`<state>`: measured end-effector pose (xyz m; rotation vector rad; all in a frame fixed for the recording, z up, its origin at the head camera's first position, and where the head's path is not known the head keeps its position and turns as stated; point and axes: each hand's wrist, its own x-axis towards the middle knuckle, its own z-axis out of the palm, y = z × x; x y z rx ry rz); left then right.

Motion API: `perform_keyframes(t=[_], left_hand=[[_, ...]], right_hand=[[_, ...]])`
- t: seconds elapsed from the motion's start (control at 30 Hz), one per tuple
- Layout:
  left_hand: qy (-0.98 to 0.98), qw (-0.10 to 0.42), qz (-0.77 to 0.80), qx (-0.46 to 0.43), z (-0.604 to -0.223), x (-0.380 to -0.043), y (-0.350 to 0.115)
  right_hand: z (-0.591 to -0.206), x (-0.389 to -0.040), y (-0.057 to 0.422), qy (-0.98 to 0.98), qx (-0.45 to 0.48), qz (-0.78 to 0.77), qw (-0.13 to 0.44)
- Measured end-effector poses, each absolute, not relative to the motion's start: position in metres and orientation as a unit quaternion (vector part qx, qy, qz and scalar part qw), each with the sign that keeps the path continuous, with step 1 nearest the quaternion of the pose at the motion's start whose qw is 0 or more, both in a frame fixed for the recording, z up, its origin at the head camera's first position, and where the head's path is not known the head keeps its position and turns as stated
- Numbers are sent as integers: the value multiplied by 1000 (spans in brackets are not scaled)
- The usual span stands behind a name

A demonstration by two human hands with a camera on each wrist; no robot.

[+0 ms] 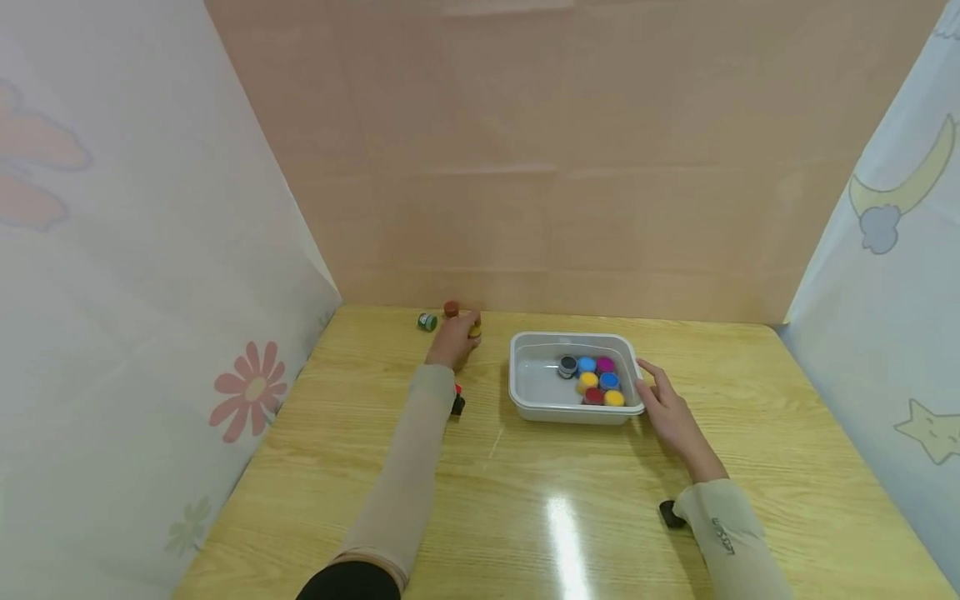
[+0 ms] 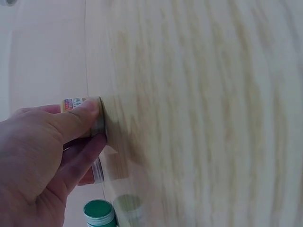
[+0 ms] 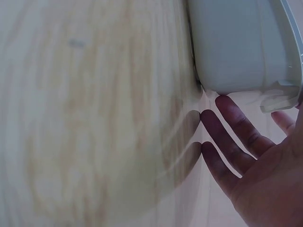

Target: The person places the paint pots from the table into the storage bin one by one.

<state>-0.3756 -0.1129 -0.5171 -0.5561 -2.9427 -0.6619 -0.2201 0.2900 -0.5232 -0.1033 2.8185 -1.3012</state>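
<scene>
At the back of the table, my left hand [image 1: 454,340] pinches a small paint jar with a yellow top [image 1: 475,332] between thumb and fingers. In the left wrist view this paint jar [image 2: 72,103] is upright at the table surface. Close by that hand are a red-brown paint jar [image 1: 451,309] and a green paint jar [image 1: 427,322]. My right hand [image 1: 670,417] lies against the right end of a white plastic tub [image 1: 528,410], its fingers [image 3: 232,116] spread and fairly straight. Inside the tub sit several paint jars with black, blue, magenta, yellow and red tops.
The wooden table [image 1: 555,483] meets a brown paper-like back wall [image 1: 555,242]. Patterned white sheets [image 1: 172,275] hang at both sides. Dark wrist devices sit under both forearms.
</scene>
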Motion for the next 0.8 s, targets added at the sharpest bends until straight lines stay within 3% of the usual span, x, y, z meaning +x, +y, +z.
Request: perform_keyframes(t=[0.57, 0.8], left_hand=[[-937, 29, -299, -179, -517, -374, -111], [-924, 55, -332, -181, -512, -372, -97]], right_hand=[[-522, -222, 288, 904, -39, -426, 15], [-523, -222, 288, 904, -35, -425, 23]])
